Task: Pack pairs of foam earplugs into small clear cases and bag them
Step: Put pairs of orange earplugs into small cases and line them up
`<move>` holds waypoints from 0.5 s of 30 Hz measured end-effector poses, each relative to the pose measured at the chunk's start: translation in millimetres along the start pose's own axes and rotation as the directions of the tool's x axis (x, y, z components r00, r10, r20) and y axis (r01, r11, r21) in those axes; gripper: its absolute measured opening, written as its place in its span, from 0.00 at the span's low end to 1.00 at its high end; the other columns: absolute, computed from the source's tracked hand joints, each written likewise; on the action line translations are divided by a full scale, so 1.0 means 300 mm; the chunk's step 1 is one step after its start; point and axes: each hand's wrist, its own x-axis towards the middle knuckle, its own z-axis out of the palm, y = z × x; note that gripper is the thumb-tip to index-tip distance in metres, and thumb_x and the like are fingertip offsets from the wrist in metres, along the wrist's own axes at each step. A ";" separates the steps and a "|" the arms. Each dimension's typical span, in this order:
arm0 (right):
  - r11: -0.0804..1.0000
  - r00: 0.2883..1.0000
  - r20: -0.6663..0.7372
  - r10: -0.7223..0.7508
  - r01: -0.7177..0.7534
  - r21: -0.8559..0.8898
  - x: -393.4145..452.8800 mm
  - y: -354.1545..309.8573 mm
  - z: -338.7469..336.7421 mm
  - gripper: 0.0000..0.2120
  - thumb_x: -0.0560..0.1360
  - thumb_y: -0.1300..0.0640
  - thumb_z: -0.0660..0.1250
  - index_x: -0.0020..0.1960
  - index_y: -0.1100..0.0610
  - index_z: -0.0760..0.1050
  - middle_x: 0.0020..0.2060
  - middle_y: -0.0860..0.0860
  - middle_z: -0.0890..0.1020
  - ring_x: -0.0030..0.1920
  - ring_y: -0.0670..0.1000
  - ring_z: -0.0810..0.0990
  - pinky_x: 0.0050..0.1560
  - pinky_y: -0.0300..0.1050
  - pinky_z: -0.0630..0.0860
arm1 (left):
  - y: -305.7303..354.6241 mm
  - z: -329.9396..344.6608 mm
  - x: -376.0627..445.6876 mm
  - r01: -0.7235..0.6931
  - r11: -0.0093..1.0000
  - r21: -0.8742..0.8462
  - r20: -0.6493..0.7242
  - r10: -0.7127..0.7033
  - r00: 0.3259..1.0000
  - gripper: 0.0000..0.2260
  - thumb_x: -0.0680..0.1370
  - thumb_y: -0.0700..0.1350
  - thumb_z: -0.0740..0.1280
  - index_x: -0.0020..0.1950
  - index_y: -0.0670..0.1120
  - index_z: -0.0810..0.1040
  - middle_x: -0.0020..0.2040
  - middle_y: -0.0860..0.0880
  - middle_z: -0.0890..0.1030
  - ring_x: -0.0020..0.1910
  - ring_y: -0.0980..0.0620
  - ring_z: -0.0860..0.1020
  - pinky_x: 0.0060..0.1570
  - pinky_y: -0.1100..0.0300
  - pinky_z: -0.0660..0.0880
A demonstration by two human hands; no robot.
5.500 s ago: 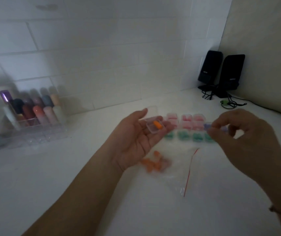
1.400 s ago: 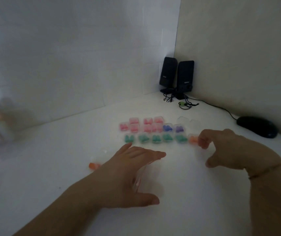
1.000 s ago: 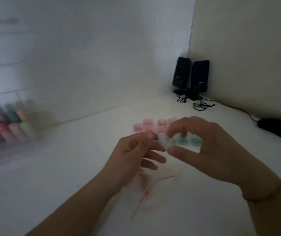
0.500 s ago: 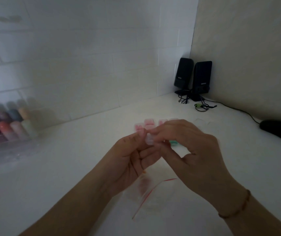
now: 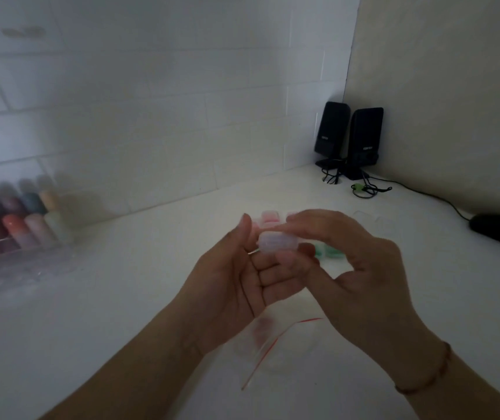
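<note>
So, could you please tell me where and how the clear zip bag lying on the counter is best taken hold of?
Probably at its mouth, along the red zip strip. The zip bag lies flat and limp on the counter, so the stiffer strip gives an edge to pinch. Come from above on the near side; both hands now sit over its far end.

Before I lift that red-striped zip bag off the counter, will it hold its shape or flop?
Likely floppy: the zip bag lies flat and looks like thin clear film. Probably very light and slippery on the smooth counter, so pinch near the red strip.
</note>
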 end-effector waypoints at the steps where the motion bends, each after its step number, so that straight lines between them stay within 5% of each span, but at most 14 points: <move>1: 0.999 1.000 0.004 0.023 -0.023 0.047 -0.003 -0.003 0.002 0.10 0.73 0.55 0.70 0.54 0.53 0.80 0.52 0.44 0.83 0.58 0.45 0.79 0.58 0.46 0.76 | 0.001 0.000 -0.002 0.014 1.000 -0.012 0.025 -0.014 1.000 0.30 0.69 0.57 0.75 0.62 0.37 0.78 0.57 0.36 0.81 0.55 0.42 0.81 0.57 0.49 0.78; 6: 0.997 0.999 0.043 -0.003 0.000 0.079 -0.010 -0.004 0.014 0.12 0.73 0.59 0.71 0.56 0.57 0.79 0.55 0.48 0.82 0.61 0.49 0.78 0.60 0.52 0.75 | -0.003 0.003 -0.008 -0.064 0.997 0.045 0.054 0.061 0.997 0.22 0.72 0.55 0.73 0.57 0.40 0.81 0.51 0.42 0.83 0.51 0.47 0.82 0.51 0.55 0.79; 11: 0.998 0.998 0.024 -0.063 0.062 0.034 -0.006 -0.012 0.014 0.08 0.71 0.64 0.74 0.49 0.62 0.81 0.50 0.48 0.84 0.55 0.47 0.82 0.59 0.44 0.75 | 0.001 0.000 -0.003 -0.093 0.992 0.089 0.031 0.090 0.995 0.24 0.69 0.57 0.75 0.56 0.42 0.82 0.49 0.42 0.84 0.48 0.48 0.83 0.49 0.56 0.80; 15: 1.000 0.998 -0.053 0.013 -0.013 0.003 -0.009 -0.001 0.006 0.09 0.73 0.58 0.72 0.54 0.54 0.79 0.50 0.43 0.82 0.53 0.40 0.81 0.55 0.34 0.75 | 0.005 -0.002 -0.006 -0.029 0.999 -0.033 0.055 0.030 0.998 0.31 0.70 0.54 0.75 0.66 0.37 0.73 0.55 0.37 0.82 0.51 0.45 0.83 0.55 0.50 0.79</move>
